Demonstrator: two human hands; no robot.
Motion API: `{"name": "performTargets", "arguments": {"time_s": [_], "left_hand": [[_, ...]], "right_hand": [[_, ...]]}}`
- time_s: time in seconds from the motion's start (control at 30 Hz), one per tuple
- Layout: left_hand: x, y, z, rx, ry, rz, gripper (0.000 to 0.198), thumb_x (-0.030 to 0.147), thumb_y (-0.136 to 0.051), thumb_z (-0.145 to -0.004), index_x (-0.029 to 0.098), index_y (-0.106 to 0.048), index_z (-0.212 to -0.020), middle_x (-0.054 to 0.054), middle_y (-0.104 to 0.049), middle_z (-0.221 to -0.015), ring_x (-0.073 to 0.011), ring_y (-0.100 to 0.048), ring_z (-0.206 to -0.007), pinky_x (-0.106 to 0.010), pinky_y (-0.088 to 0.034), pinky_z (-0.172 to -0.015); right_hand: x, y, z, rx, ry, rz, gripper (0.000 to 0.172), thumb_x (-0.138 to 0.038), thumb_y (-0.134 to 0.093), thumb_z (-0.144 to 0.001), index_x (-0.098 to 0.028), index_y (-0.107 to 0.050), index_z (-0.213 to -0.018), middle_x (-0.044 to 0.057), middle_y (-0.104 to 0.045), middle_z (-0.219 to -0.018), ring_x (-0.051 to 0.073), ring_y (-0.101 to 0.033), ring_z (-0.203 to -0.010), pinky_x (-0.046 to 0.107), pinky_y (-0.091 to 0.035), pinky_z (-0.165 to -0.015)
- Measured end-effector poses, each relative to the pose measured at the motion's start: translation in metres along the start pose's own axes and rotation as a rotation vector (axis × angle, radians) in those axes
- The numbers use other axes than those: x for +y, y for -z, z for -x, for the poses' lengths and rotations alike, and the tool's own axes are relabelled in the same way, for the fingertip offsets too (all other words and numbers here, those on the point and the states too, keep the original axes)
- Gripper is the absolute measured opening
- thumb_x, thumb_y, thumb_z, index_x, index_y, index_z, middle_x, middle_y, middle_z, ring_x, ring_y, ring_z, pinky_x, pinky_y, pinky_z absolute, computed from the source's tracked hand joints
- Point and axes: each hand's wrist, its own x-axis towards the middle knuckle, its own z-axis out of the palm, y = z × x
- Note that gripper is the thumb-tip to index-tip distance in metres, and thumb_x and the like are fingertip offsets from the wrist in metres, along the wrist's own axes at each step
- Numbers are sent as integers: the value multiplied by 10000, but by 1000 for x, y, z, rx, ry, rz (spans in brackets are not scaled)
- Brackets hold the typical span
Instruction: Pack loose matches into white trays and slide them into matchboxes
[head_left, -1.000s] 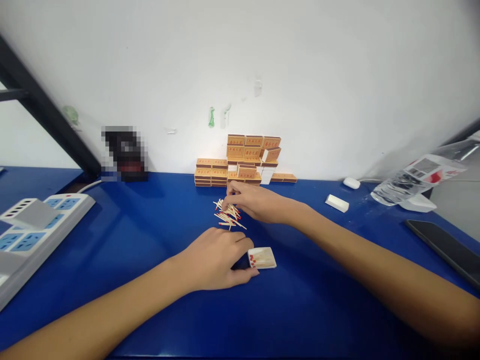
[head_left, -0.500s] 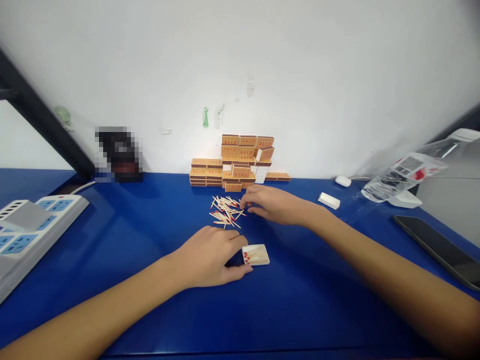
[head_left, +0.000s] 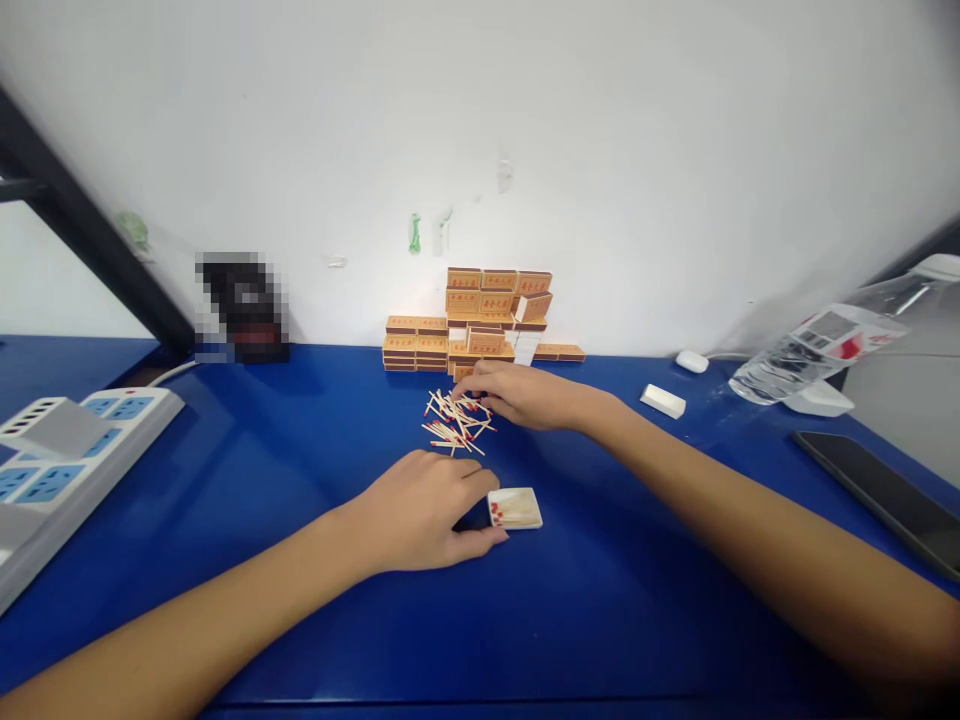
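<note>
A loose pile of red-tipped matches (head_left: 452,422) lies on the blue table (head_left: 300,600). My right hand (head_left: 517,395) reaches over the pile's right side, fingers curled and pinched on the matches there. My left hand (head_left: 424,512) rests nearer me, thumb and fingers closed on the left edge of a small white matchbox tray (head_left: 516,508) that holds a few matches. Behind the pile, against the white wall, stands a stack of orange matchboxes (head_left: 480,322).
A white and blue power strip (head_left: 52,455) lies at the left edge. A small white tray (head_left: 663,401), a white oval object (head_left: 691,361), a lying plastic bottle (head_left: 825,350) and a dark phone (head_left: 885,495) are on the right. A black object (head_left: 244,308) stands at the wall.
My right hand drew back a little to the right from the pile, then returned left onto its right side. My left hand stayed at the tray.
</note>
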Motion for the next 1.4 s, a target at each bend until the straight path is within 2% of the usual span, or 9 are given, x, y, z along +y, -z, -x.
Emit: {"name": "performTargets", "arguments": {"time_s": [0.27, 0.4, 0.47, 0.57, 0.63, 0.73, 0.87, 1.1, 1.4], "left_hand": [[0, 0, 1, 22, -6, 8, 261, 435, -652, -968, 187, -695, -1037, -31, -721, -865, -222, -712, -761, -325, -482, -628], [0, -1, 1, 27, -3, 12, 267, 442, -657, -965, 191, -697, -1046, -28, -720, -857, -219, -711, -748, -328, -489, -626], [0, -1, 0, 26, 0, 9, 278, 450, -654, -967, 192, -698, -1061, -27, -723, -860, -221, -715, -752, -332, -490, -630], [0, -1, 0, 18, -2, -4, 284, 453, -644, -975, 192, -697, -1076, -28, -727, -868, -228, -719, -765, -337, -491, -636], [-1, -2, 0, 14, -5, -11, 288, 454, -638, -980, 194, -695, -1089, -29, -730, -876, -230, -721, -773, -337, -492, -640], [-1, -2, 1, 14, -8, -14, 293, 456, -641, -979, 193, -693, -1096, -33, -732, -883, -227, -723, -778, -335, -493, -639], [-1, -3, 1, 34, -13, -4, 287, 446, -647, -974, 193, -692, -1104, -34, -731, -889, -224, -723, -773, -339, -498, -636], [-3, -4, 0, 30, -15, -14, 302, 453, -639, -980, 202, -688, -1141, -28, -736, -908, -232, -725, -792, -336, -479, -636], [-2, -5, 1, 32, -6, -16, 324, 461, -634, -985, 200, -683, -1171, -19, -727, -893, -230, -719, -774, -347, -474, -635]], "right_hand": [[2, 9, 19, 6, -89, 8, 304, -65, -521, -959, -178, -681, -1191, 102, -671, -1082, 223, -628, -969, 367, -505, -871], [7, 10, 18, 61, -34, 8, 541, 0, -489, -925, -226, -596, -1406, 114, -631, -1240, 238, -607, -1086, 405, -498, -963], [8, 8, 12, 42, -18, 29, 601, 21, -467, -921, -249, -588, -1444, 109, -625, -1223, 232, -604, -1048, 397, -502, -947], [7, 4, 5, -13, -43, 98, 527, -3, -438, -957, -239, -657, -1374, 102, -625, -1099, 223, -598, -939, 376, -506, -871], [8, 3, 6, -24, -58, 125, 449, -30, -473, -963, -214, -679, -1318, 108, -615, -1086, 231, -601, -956, 375, -501, -861], [10, 4, 17, -8, -67, 107, 305, -77, -563, -954, -191, -686, -1209, 117, -613, -1146, 240, -611, -1024, 372, -496, -880], [9, 9, 41, -24, -130, 83, 160, -145, -592, -972, -196, -682, -1095, 99, -631, -1114, 227, -618, -964, 361, -493, -829], [-2, 10, 66, 1, -194, -18, 165, -257, -638, -977, -205, -673, -1129, 88, -650, -1106, 220, -616, -950, 355, -493, -829], [0, -11, 45, 104, -256, -75, 153, -313, -591, -1001, -177, -657, -978, 81, -641, -956, 200, -572, -844, 335, -458, -750]]}}
